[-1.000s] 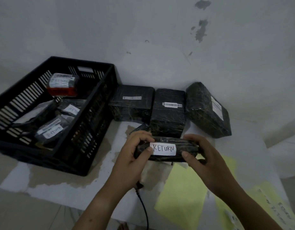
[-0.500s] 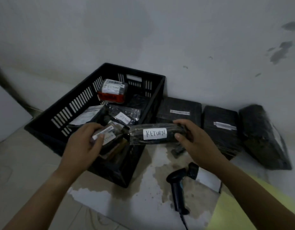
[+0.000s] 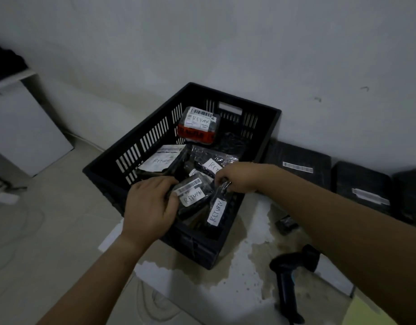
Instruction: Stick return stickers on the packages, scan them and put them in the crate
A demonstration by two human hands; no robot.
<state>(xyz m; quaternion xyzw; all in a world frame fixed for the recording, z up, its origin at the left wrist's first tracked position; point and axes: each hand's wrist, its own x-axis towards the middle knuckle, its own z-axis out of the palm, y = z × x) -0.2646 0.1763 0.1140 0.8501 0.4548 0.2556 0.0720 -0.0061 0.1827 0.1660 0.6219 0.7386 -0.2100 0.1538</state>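
While your left hand (image 3: 150, 207) curls round a labelled package (image 3: 193, 195) inside the crate (image 3: 202, 249), your right hand (image 3: 239, 178) pinches the slim package (image 3: 217, 211) at the crate's near wall.

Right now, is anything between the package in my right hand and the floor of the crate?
Possibly. The right hand holds the package at the near corner of the crate. The neighbouring package, which the left hand grips, lies against its side. The floor beneath is hidden.
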